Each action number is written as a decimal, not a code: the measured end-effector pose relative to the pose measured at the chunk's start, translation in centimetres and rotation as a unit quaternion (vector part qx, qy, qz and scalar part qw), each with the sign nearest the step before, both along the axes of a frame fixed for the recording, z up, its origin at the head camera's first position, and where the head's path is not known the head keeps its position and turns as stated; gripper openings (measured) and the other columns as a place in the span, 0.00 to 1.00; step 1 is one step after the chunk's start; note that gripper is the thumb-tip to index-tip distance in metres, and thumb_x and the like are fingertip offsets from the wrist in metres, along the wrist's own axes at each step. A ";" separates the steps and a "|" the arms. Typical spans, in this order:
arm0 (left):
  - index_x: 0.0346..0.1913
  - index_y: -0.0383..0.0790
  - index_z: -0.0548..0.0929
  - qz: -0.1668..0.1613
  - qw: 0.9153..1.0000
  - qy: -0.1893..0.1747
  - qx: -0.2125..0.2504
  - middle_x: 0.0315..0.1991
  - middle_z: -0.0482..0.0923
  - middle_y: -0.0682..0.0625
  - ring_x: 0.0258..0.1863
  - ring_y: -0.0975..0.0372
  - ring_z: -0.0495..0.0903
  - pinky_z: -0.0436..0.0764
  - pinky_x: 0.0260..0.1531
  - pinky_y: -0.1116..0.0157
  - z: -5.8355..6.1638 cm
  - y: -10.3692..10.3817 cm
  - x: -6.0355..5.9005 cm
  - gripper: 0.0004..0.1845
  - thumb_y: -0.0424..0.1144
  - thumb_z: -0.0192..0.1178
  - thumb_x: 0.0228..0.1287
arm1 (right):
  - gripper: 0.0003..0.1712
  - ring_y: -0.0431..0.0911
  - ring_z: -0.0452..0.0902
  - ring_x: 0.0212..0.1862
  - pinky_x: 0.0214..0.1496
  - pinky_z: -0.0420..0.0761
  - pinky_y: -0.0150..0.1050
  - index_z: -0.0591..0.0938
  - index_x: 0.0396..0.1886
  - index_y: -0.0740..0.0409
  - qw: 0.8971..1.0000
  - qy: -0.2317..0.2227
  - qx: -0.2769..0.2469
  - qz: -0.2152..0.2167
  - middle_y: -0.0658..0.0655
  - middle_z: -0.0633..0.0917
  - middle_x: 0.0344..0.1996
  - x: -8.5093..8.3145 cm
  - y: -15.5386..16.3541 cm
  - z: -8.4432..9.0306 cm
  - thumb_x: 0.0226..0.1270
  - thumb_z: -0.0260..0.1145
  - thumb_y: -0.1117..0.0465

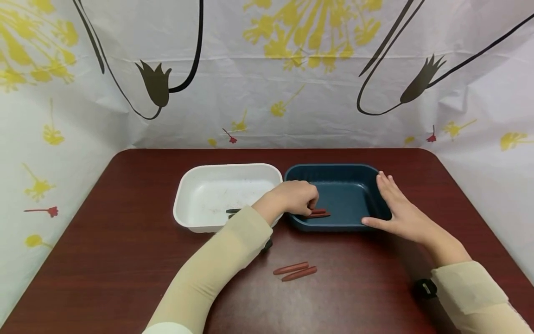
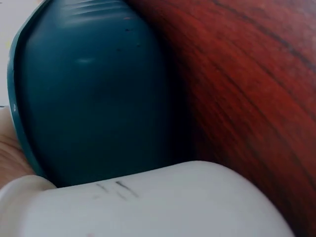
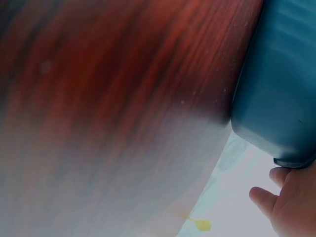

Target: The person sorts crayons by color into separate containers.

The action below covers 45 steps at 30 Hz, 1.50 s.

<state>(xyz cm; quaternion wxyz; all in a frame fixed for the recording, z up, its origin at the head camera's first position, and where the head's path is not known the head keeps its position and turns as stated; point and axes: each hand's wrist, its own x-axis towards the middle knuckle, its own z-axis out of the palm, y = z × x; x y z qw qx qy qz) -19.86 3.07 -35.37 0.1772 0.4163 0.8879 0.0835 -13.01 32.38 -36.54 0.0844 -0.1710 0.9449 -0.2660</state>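
Inside the blue tray [image 1: 359,178], left hand [image 1: 294,197] pinches red sticks [image 1: 319,213]; flat right hand [image 1: 396,208] steadies its rim.

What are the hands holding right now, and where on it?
The left hand pinches the near ends of reddish-brown tapered sticks inside the dark blue plastic tray. The right hand lies flat against that tray's right rim, gripping nothing.

Even, bright light overhead; both wrist views blurred close-up.
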 end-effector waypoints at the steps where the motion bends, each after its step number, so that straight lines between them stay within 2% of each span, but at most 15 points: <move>1: 0.26 0.49 0.79 -0.001 1.000 0.002 -0.003 0.21 0.70 0.56 0.23 0.65 0.66 0.66 0.25 0.70 -0.1 0.0 0.0 0.11 0.39 0.62 0.68 | 0.67 0.59 0.20 0.80 0.74 0.37 0.71 0.33 0.80 0.58 1.000 -0.001 0.001 -0.001 0.58 0.31 0.80 0.0 0.0 0.0 0.62 0.71 0.44; 4: 0.28 0.49 0.81 0.003 1.000 0.006 -0.006 0.24 0.75 0.56 0.25 0.65 0.70 0.69 0.27 0.69 -0.2 0.0 0.1 0.08 0.40 0.63 0.68 | 0.67 0.58 0.19 0.80 0.74 0.38 0.72 0.33 0.80 0.58 1.000 -0.004 0.004 -0.002 0.58 0.31 0.80 0.0 0.0 -0.1 0.62 0.71 0.44; 7: 0.35 0.49 0.85 0.004 1.000 0.004 0.001 0.32 0.80 0.56 0.29 0.65 0.74 0.73 0.31 0.69 -0.2 -0.1 0.3 0.04 0.40 0.62 0.68 | 0.67 0.58 0.19 0.80 0.73 0.38 0.72 0.33 0.80 0.57 1.000 -0.008 0.005 -0.003 0.57 0.31 0.80 0.0 -0.1 -0.2 0.62 0.71 0.43; 9: 0.40 0.49 0.86 0.002 1.000 0.003 0.008 0.35 0.82 0.56 0.32 0.66 0.76 0.75 0.33 0.70 -0.1 -0.2 0.5 0.04 0.40 0.61 0.69 | 0.67 0.59 0.19 0.80 0.73 0.38 0.73 0.33 0.80 0.57 1.000 -0.010 0.005 -0.004 0.58 0.31 0.80 0.0 -0.1 -0.2 0.61 0.71 0.43; 16: 0.47 0.47 0.86 -0.007 0.999 0.008 0.053 0.39 0.84 0.56 0.36 0.67 0.79 0.78 0.40 0.71 1.5 -1.5 1.9 0.09 0.41 0.57 0.72 | 0.67 0.58 0.19 0.80 0.73 0.39 0.73 0.33 0.80 0.57 1.000 -0.012 0.005 -0.006 0.57 0.31 0.80 0.2 -0.2 -0.2 0.61 0.71 0.43; 21: 0.49 0.47 0.86 -0.029 0.996 0.045 0.071 0.44 0.85 0.55 0.40 0.68 0.80 0.79 0.44 0.70 3.1 -2.7 3.7 0.10 0.43 0.58 0.72 | 0.67 0.58 0.19 0.80 0.72 0.39 0.73 0.33 0.80 0.57 1.000 -0.012 0.004 -0.006 0.57 0.30 0.80 0.1 -0.2 -0.1 0.62 0.71 0.43; 26: 0.46 0.47 0.86 -0.052 0.992 0.091 0.072 0.43 0.84 0.55 0.40 0.66 0.77 0.78 0.43 0.69 3.9 -3.8 5.3 0.09 0.44 0.58 0.72 | 0.67 0.58 0.19 0.80 0.73 0.40 0.73 0.33 0.80 0.57 1.000 -0.010 0.004 -0.007 0.57 0.31 0.80 0.2 -0.2 -0.1 0.62 0.71 0.43; 29: 0.45 0.48 0.86 -0.053 0.991 0.102 0.073 0.42 0.83 0.56 0.40 0.66 0.76 0.78 0.41 0.69 3.9 -4.5 6.0 0.09 0.45 0.58 0.72 | 0.67 0.59 0.19 0.80 0.73 0.39 0.73 0.33 0.80 0.58 1.000 -0.008 0.004 -0.006 0.58 0.31 0.80 0.1 -0.1 -0.1 0.62 0.71 0.43; 31: 0.44 0.48 0.86 -0.052 0.991 0.096 0.080 0.41 0.83 0.57 0.40 0.66 0.76 0.78 0.41 0.70 3.9 -5.0 6.5 0.08 0.45 0.58 0.72 | 0.67 0.59 0.19 0.80 0.73 0.38 0.72 0.33 0.80 0.58 1.000 -0.007 0.004 -0.004 0.58 0.31 0.80 0.1 -0.1 -0.1 0.62 0.71 0.43; 34: 0.44 0.48 0.86 -0.061 0.991 0.074 0.094 0.41 0.82 0.57 0.40 0.68 0.77 0.78 0.42 0.72 3.7 -5.4 7.4 0.08 0.44 0.58 0.72 | 0.67 0.59 0.19 0.80 0.73 0.38 0.72 0.33 0.80 0.58 1.000 -0.004 0.005 -0.004 0.57 0.30 0.80 0.2 0.0 0.0 0.62 0.71 0.43; 37: 0.44 0.49 0.86 -0.084 0.990 0.057 0.100 0.39 0.81 0.58 0.38 0.69 0.76 0.76 0.41 0.74 3.4 -5.3 8.3 0.08 0.44 0.57 0.72 | 0.67 0.59 0.19 0.80 0.73 0.38 0.72 0.33 0.80 0.58 1.000 -0.003 0.003 -0.005 0.58 0.31 0.80 0.2 0.0 0.1 0.62 0.71 0.44; 40: 0.43 0.49 0.85 -0.098 0.990 0.054 0.086 0.38 0.81 0.60 0.36 0.71 0.75 0.75 0.39 0.76 3.0 -5.1 9.1 0.07 0.42 0.58 0.72 | 0.67 0.59 0.20 0.80 0.73 0.38 0.72 0.33 0.80 0.58 1.000 -0.001 0.001 -0.003 0.60 0.32 0.80 0.2 0.0 0.1 0.62 0.71 0.44; 45: 0.41 0.49 0.85 -0.088 0.994 0.041 0.057 0.36 0.82 0.59 0.33 0.73 0.75 0.74 0.35 0.77 2.4 -5.0 9.9 0.05 0.41 0.60 0.70 | 0.67 0.59 0.21 0.80 0.74 0.38 0.72 0.33 0.80 0.58 1.000 0.000 0.005 -0.002 0.60 0.32 0.80 0.1 0.0 0.1 0.62 0.71 0.43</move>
